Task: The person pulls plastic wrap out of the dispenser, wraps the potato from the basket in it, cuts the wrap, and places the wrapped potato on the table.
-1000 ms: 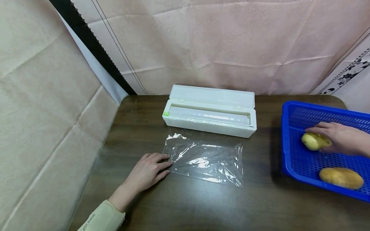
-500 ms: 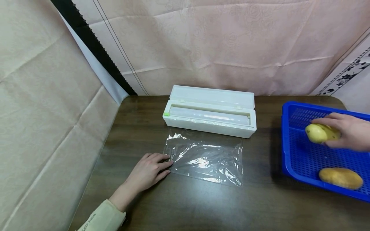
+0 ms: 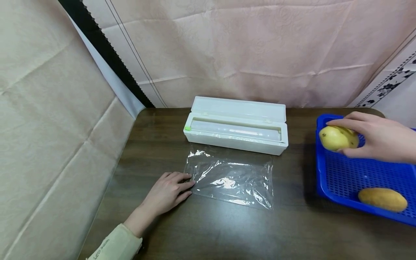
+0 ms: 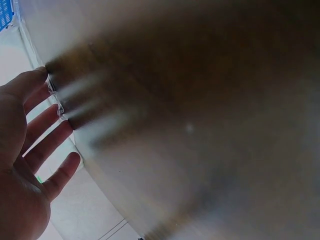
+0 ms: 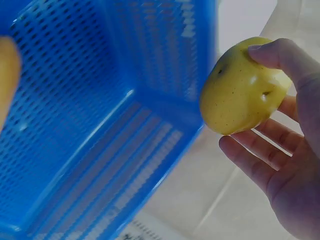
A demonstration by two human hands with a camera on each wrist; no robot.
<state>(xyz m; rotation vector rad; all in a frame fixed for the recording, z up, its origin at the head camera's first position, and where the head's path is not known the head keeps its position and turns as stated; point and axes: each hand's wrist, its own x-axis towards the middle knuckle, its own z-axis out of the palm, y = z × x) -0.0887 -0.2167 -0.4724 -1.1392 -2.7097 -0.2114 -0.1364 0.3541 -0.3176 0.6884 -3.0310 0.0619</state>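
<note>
My right hand (image 3: 378, 139) grips a smooth yellow potato (image 3: 336, 139) above the far left part of the blue basket (image 3: 321, 173). Seen from the right wrist, the thumb lies on one side of the potato (image 5: 237, 92), which has small dark eyes, and the fingers are on the other. On the table, a sheet of clear cling film (image 3: 227, 184) lies flat with shiny creases. The fingertips of my left hand (image 3: 167, 193) rest on its left edge, fingers spread and fairly straight; the left wrist view has them along the film's edge.
A second, longer, browner potato (image 3: 382, 199) lies in the basket near its front. Behind the film stands a white cling film box (image 3: 234, 143), lid up, with the roll inside. Fabric (image 3: 253, 54) hangs behind the wooden table (image 3: 227, 231).
My right hand has lifted the yellow potato off the basket's floor and carried it up, then to the left toward the rim. The left hand and the film have stayed put.
</note>
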